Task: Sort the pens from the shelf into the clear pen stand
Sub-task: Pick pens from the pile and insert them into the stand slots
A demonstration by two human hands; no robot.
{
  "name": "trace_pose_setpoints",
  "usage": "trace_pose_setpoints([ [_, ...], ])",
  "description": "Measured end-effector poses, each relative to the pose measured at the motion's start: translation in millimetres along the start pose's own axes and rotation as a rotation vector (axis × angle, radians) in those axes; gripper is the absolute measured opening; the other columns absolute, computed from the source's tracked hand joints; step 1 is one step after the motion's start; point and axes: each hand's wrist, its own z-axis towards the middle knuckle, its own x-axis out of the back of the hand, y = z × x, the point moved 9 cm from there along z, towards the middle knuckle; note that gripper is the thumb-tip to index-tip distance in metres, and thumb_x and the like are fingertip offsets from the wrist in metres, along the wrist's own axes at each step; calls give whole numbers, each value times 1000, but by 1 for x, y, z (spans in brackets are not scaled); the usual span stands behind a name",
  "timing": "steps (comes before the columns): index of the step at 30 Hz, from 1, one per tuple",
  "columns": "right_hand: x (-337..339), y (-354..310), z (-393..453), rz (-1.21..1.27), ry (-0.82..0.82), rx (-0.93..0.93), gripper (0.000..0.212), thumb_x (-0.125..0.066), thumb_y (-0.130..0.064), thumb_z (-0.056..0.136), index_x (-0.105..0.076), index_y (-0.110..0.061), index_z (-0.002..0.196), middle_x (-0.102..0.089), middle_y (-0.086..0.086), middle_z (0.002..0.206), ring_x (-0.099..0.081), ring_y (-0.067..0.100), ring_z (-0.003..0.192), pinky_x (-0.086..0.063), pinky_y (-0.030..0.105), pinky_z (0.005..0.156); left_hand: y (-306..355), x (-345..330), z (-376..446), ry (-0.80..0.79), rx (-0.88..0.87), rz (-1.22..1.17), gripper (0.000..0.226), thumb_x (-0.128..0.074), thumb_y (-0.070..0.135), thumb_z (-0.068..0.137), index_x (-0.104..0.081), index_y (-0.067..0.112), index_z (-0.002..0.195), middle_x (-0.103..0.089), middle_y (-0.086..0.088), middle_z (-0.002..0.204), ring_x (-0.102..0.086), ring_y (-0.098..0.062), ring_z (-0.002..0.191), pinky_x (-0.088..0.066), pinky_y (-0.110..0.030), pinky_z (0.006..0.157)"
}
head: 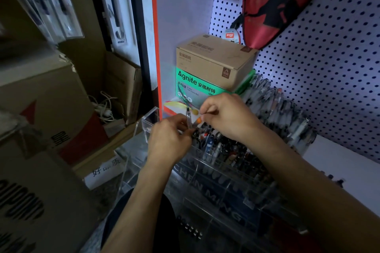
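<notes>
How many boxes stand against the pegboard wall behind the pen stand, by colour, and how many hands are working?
Brown cardboard box: 1
Green Agnite box: 1
Hands, left hand and right hand: 2
Total: 4

The pen stand [226, 172] stood on the shelf [339, 162], a stack of boxes [213, 68] behind it in the shelf's back-left corner, loose pens [281, 109] along its back edge.

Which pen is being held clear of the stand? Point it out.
The clear pen standing upright between the left hand and right hand; the rest sit in the stand.
</notes>
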Motion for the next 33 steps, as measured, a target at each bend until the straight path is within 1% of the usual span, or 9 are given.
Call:
trace_pose_setpoints([
  [5, -4, -2, 4, 12, 18, 11, 10, -71, -13, 86, -76, -21, 90, -74, 2, 95, -68, 16, 84, -56, 27, 75, 0, -11, -5, -59, -102, 70, 14, -68, 15, 81, -62, 27, 78, -67, 7, 79, -62, -18, 82, -53, -36, 71],
  [9, -3, 3, 5, 58, 17, -7, 10, -71, -11, 86, -77, -17, 91, -74, 1, 90, -65, 10, 77, -48, 13, 63, 2, 6, -6, 32, -70, -178, 20, -75, 19, 83, -69, 18, 103, -68, 10, 91, -63, -6, 88, -50, -21, 79],
  [12, -5, 5, 5, 92, 14, -9, 9, -71, -10, 86, -76, -16, 91, -74, 2, 86, -63, 7, 69, -42, 5, 56, 6, 11, -6, 75, -75, -217, 9, -75, 20, 85, -73, 17, 93, -71, 12, 85, -64, 1, 81, -50, -15, 74],
  [17, -7, 6, 3, 151, -13, -19, 7, -71, -9, 87, -74, -12, 92, -74, 4, 88, -58, -4, 64, -38, 1, 51, 5, 9, -4, 64, -64, -42, 8, -74, 25, 83, -77, 19, 87, -71, 12, 82, -62, 2, 75, -47, -17, 67],
  [20, -1, 12, -4, 199, -25, -41, 9, -72, -12, 87, -73, -14, 96, -74, 0, 93, -63, -2, 72, -40, 0, 55, -5, 14, -4, 74, 28, -89, 4, -75, 21, 82, -76, 18, 84, -67, 14, 77, -63, -3, 78, -49, -20, 73],
  [23, 11, 22, -19, 225, -7, -58, 11, -73, -17, 86, -72, -21, 97, -73, -6, 101, -66, -1, 87, -49, 9, 73, -9, 15, -8, 71, 52, -127, 13, -74, 17, 83, -75, 19, 96, -70, 12, 89, -63, -4, 88, -48, -21, 83],
  [25, 22, 29, -34, 208, 10, -62, 10, -71, -19, 88, -71, -26, 96, -71, -12, 100, -64, -5, 87, -50, 17, 79, 0, 20, -12, 109, -8, -130, 22, -72, 15, 85, -72, 19, 107, -69, 10, 100, -59, -3, 92, -43, -17, 85],
  [29, 49, 41, -69, 209, 76, -66, 11, -70, -20, 89, -71, -29, 95, -69, -19, 91, -63, -9, 81, -48, 7, 71, 43, 29, -23, 200, -283, -117, 15, -69, 9, 86, -72, 14, 100, -68, 5, 97, -60, -9, 89, -46, -18, 81],
  [33, 80, 58, -104, 251, 175, -81, 9, -70, -22, 89, -74, -28, 95, -69, -20, 92, -63, -9, 85, -46, 4, 73, 88, 6, -28, 68, -445, -234, 12, -66, 10, 87, -73, 11, 96, -71, 3, 90, -66, -11, 84, -52, -30, 73],
])
